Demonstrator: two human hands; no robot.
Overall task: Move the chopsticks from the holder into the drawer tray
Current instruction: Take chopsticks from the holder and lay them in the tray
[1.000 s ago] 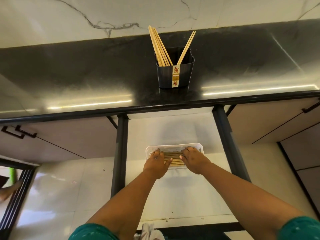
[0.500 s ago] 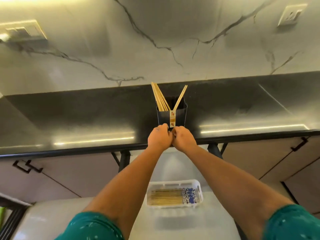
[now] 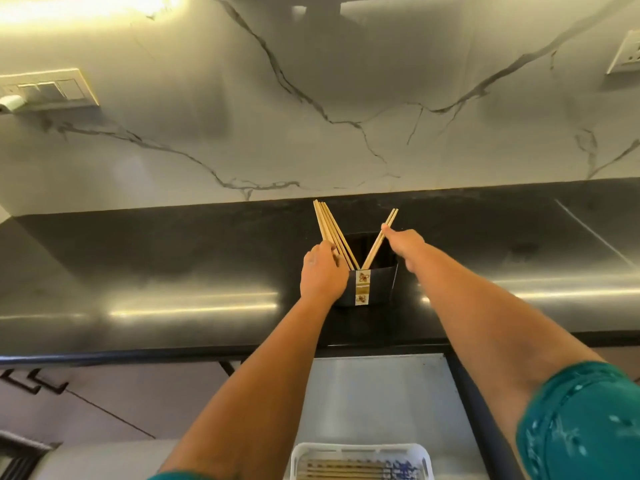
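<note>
A black holder [image 3: 379, 284] with a patterned label stands on the dark countertop [image 3: 173, 271]. Several wooden chopsticks [image 3: 327, 230] lean left in it, and a pair of chopsticks [image 3: 375, 249] leans right. My left hand [image 3: 322, 275] is against the holder's left side, its fingers curled round the left bundle. My right hand [image 3: 403, 244] pinches the right-leaning pair near its top. Below, a white drawer tray [image 3: 360, 448] in the open drawer [image 3: 381, 393] holds several chopsticks lying flat.
A marble wall [image 3: 311, 98] rises behind the counter, with a switch plate [image 3: 48, 90] at left and a socket [image 3: 625, 53] at right. Cabinet fronts with black handles [image 3: 31, 384] sit below the counter at left.
Both hands rose from the drawer tray to the counter, met in front of the holder, then parted. Now the left hand grips the left bundle and the right pinches the right pair.
</note>
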